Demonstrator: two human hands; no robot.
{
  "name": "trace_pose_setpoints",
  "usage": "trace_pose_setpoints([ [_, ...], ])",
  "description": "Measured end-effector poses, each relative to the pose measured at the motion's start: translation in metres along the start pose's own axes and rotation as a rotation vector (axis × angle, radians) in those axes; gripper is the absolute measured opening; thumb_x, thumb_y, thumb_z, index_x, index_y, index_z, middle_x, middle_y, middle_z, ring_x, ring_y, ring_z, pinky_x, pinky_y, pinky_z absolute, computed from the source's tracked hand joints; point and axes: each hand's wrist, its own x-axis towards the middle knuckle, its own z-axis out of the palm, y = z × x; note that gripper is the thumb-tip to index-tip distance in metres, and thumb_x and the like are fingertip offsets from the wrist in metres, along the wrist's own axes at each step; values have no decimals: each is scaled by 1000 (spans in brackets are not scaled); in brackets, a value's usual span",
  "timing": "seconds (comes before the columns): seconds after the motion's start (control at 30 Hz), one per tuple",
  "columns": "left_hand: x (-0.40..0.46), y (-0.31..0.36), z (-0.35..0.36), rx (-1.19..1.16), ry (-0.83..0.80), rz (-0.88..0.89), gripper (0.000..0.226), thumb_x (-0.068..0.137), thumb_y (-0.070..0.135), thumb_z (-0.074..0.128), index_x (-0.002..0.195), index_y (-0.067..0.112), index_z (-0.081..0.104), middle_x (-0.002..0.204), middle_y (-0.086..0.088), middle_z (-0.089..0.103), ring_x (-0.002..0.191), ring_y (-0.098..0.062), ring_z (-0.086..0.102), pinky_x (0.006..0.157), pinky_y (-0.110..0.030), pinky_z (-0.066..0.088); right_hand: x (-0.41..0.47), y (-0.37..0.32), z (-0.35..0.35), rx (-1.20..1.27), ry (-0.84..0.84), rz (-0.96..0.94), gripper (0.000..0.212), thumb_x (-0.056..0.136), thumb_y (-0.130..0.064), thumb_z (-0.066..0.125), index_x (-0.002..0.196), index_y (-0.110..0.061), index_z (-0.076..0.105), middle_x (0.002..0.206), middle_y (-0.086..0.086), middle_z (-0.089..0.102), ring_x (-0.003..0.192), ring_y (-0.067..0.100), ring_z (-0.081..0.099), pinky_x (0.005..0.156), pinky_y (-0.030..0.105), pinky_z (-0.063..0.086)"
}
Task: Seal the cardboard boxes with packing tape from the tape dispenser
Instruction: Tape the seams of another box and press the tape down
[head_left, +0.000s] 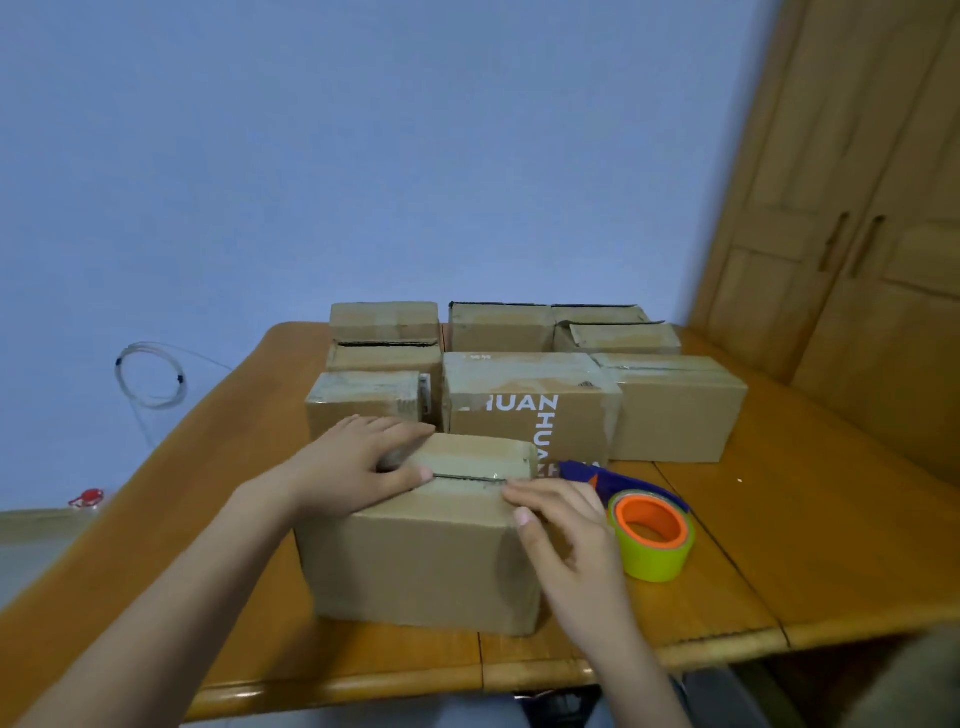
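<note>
A closed cardboard box stands at the near middle of the wooden table, its two top flaps meeting in a dark seam. My left hand lies flat on the left part of the lid, thumb at the seam. My right hand rests its fingers on the box's top right corner, at the seam's right end, holding nothing. The tape dispenser, blue-handled with an orange core and a yellow-green roll, lies on the table just right of the box, apart from my right hand.
Several more cardboard boxes stand behind in rows, among them one printed HUAN and a plain one to its right. A wooden wardrobe rises at the right. A coiled cable hangs on the blue wall at the left.
</note>
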Motion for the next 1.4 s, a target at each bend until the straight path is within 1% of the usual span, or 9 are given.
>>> trace_pose_setpoints([
  [0.23,29,12,-10,131,-199,181,76,64,94,5,134,65,5,158,21,2,147,-8,-4,118,-38,-1,-15,-15,-37,265,-135,149,31,88,-41,52,98,-24,76,97,-16,71,100,10,60,86,16,41],
  [0.33,24,31,-4,192,-61,204,45,100,49,32,143,53,20,160,14,2,147,-11,7,117,-32,14,-16,-18,-46,368,-179,149,25,87,-35,55,98,-26,76,95,-8,73,91,11,66,81,22,48],
  [0.4,10,46,2,124,147,207,43,101,26,39,140,45,38,159,9,18,142,-11,25,108,-27,31,-10,-10,-57,430,-94,164,22,86,-32,59,99,-24,75,94,-2,73,88,11,67,77,21,50],
  [0.5,-17,71,11,-20,371,166,41,95,47,31,130,43,53,148,16,37,132,-5,37,95,-23,39,4,16,-74,372,-11,221,22,86,-24,62,106,-27,71,98,-5,68,91,8,63,76,17,47],
  [0.67,-47,101,40,-102,332,125,74,75,87,20,133,48,47,144,28,29,133,4,27,102,-22,28,24,44,-77,285,-407,139,37,86,-19,65,121,-28,65,100,1,56,92,14,56,81,18,43],
  [0.8,-49,105,63,110,349,121,63,88,73,33,133,34,54,140,7,52,129,-13,47,106,-26,27,31,49,-69,316,-519,97,38,78,-12,70,110,-33,71,91,4,51,83,16,51,78,19,43],
  [1.03,-49,93,70,-23,342,200,51,95,54,36,145,42,36,153,18,30,144,1,12,118,-31,-3,25,49,-67,269,-468,40,16,70,-14,73,86,-13,70,77,2,52,72,11,52,66,22,42],
  [1.17,-47,87,73,9,363,267,48,99,49,34,145,37,38,153,16,33,145,-4,19,118,-36,5,14,44,-68,255,-382,12,20,72,-23,70,89,-35,72,76,-5,54,71,12,53,62,27,43],
  [1.4,-42,76,70,-51,347,398,45,102,44,33,145,34,38,154,17,31,145,-9,23,118,-39,10,-4,33,-74,266,-361,63,29,78,-29,65,105,-40,68,84,-5,53,78,12,54,59,26,43],
])
